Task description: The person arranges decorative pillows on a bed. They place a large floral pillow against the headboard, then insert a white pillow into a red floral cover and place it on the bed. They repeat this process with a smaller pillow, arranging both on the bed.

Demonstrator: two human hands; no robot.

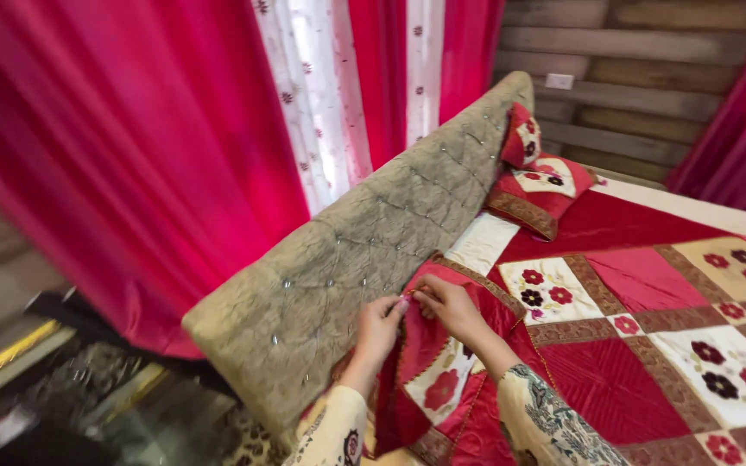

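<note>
Both the left hand [379,326] and right hand [444,304] are pinching, fingers closed, the red pillow cover [442,362] (propped against the padded headboard [364,233]), which is probably risking slipping if either grip loosens.

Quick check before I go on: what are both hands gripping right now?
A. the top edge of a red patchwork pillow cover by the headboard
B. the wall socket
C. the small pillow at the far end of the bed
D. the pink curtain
A: the left hand and right hand pinch the gold-trimmed edge of the red pillow cover beside the padded headboard.
</note>
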